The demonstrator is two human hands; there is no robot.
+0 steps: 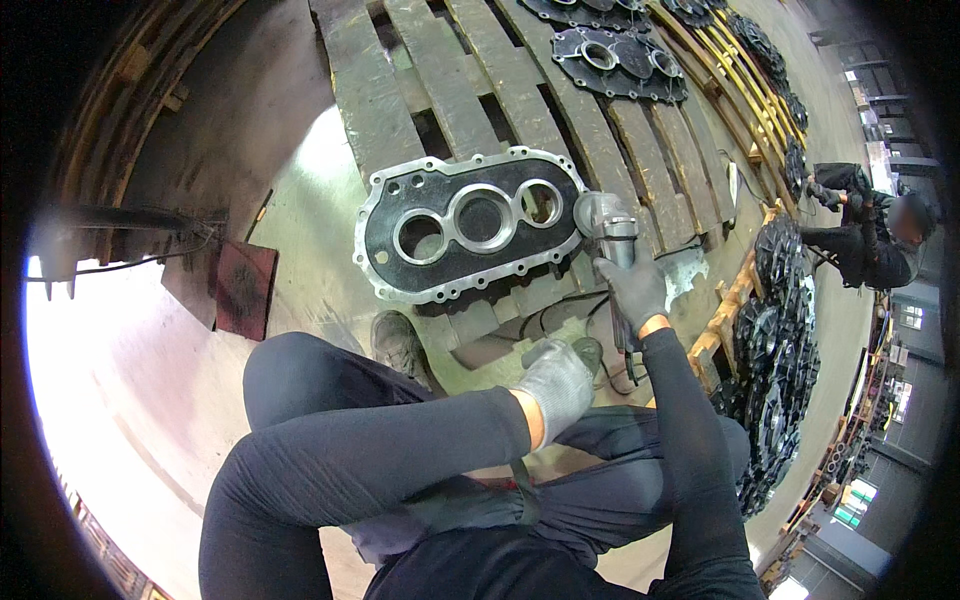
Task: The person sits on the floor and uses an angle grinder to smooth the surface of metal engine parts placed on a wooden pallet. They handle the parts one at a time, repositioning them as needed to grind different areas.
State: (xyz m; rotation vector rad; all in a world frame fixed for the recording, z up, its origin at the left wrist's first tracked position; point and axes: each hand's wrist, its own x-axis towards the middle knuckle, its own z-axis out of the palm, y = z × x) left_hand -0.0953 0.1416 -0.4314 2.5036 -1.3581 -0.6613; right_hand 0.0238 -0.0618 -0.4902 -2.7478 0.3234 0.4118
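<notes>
A black-faced metal casing plate with a bare silver bolt rim and three round bores lies on a wooden pallet, its near edge overhanging the pallet. My gloved right hand is wrapped round the body of an angle grinder. The grinder's round head is at the plate's right edge and seems to touch it. Over my legs, close to a shoe, is my gloved left hand, apart from the plate. Its fingers are turned away and slightly blurred, so whether they hold anything is hidden.
More black casing plates lie at the pallet's far end. Stacks of black castings stand on pallets to my right. A cord trails beneath the grinder. A reddish board is on the floor at left. Another person crouches far right.
</notes>
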